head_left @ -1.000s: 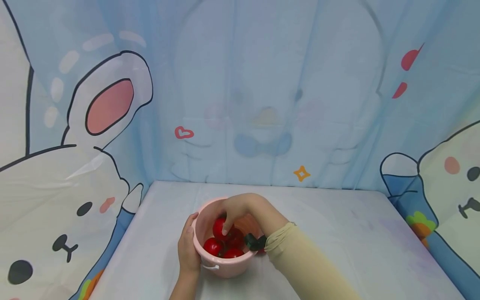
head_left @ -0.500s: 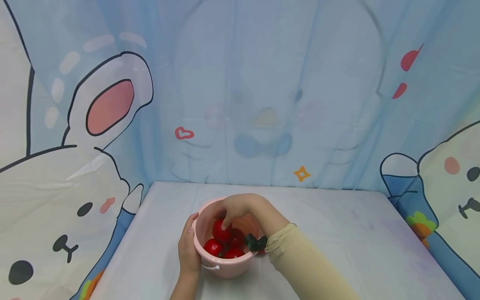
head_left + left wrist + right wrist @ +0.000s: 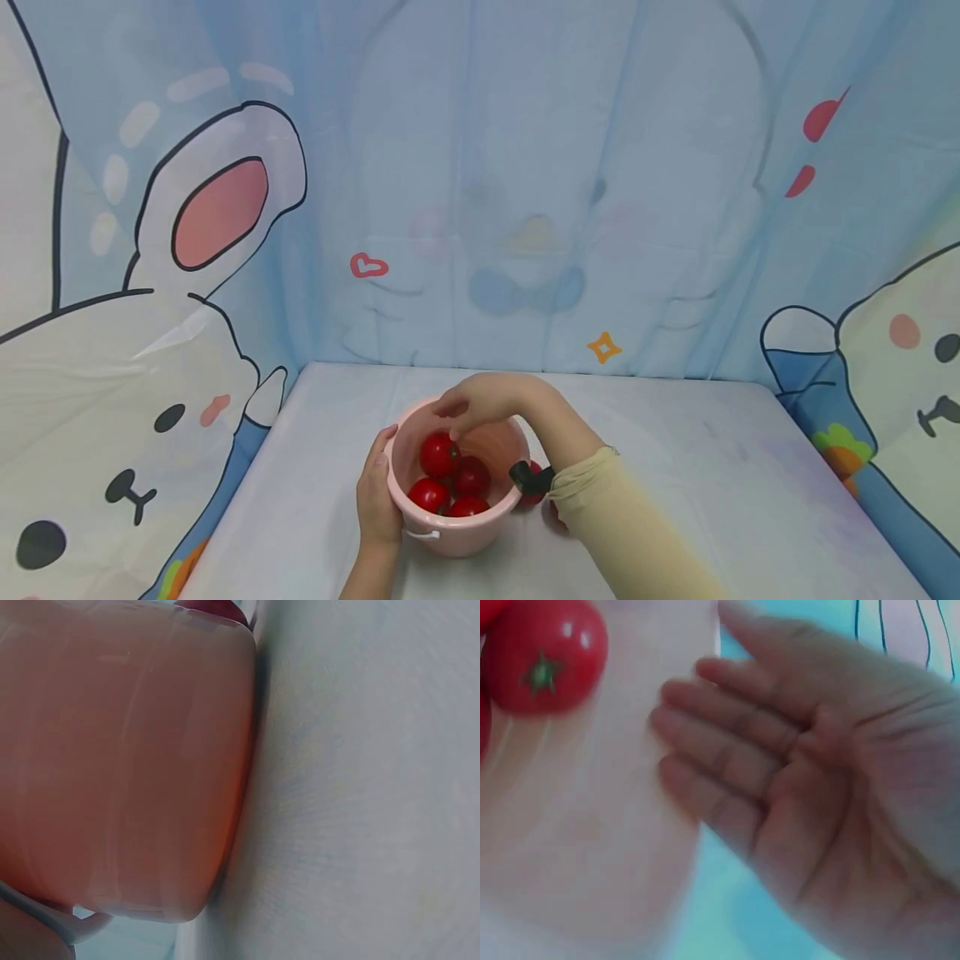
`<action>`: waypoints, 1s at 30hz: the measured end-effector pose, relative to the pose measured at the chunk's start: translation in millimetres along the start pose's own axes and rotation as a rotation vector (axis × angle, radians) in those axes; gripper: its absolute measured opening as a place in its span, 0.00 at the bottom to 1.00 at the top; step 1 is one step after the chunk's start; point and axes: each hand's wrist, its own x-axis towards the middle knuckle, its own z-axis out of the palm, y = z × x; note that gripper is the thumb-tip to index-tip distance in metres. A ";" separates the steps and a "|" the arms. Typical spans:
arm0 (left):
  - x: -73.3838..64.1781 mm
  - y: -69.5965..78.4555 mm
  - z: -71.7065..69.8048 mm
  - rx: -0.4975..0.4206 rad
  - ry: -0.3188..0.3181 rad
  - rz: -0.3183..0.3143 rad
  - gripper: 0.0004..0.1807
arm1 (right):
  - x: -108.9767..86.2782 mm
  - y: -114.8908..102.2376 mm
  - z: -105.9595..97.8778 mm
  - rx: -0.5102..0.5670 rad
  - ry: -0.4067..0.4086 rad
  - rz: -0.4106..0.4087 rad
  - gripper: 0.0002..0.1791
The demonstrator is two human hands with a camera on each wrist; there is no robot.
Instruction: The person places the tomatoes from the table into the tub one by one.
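- Head view: I have a pink bucket (image 3: 456, 540) standing upright on the white table (image 3: 690, 467), just below the middle of the frame, with four red tomatoes (image 3: 439, 454) inside it.
- I see one of those tomatoes resting highest in the bucket, toward its inner left, against the others bunched below.
- Left hand (image 3: 377, 500), lower centre-left of the frame: fingers curved round the bucket's outer left side, a fingertip reaching the rim, so I read it as holding the bucket.
- Right hand (image 3: 487, 404), centre of the frame: it hangs over the bucket's far rim, fingers loosely extended and thumb spread wide of them.
- Right wrist view: I get the palm and long fingers on the right, blurred, well apart from the tomato with a green stem at upper left.
- A white handle (image 3: 423, 535) hooks onto the bucket at its lower left.
- Right of the bucket, I make out another tomato (image 3: 537, 493), half hidden by a black piece (image 3: 531, 477) at the cuff of the yellow sleeve (image 3: 637, 525); beside it a reddish thing (image 3: 557, 518) shows too little for me to name.
- Left wrist view: bucket wall fills the left, table the right.
- Behind everything, I see a blue curtain (image 3: 540, 125) printed with rabbits (image 3: 150, 400).
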 end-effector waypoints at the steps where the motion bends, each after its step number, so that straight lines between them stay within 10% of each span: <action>1: 0.0 0.0 0.2 0.001 0.000 0.002 0.22 | -4.8 1.9 -2.9 0.000 0.015 -0.018 0.27; 14: 0.1 1.2 1.0 0.057 0.018 0.009 0.23 | -92.7 48.9 -14.6 0.082 0.240 0.082 0.30; 30: -1.6 2.8 0.2 0.056 0.012 0.015 0.22 | -135.6 133.4 83.4 0.385 0.321 0.209 0.38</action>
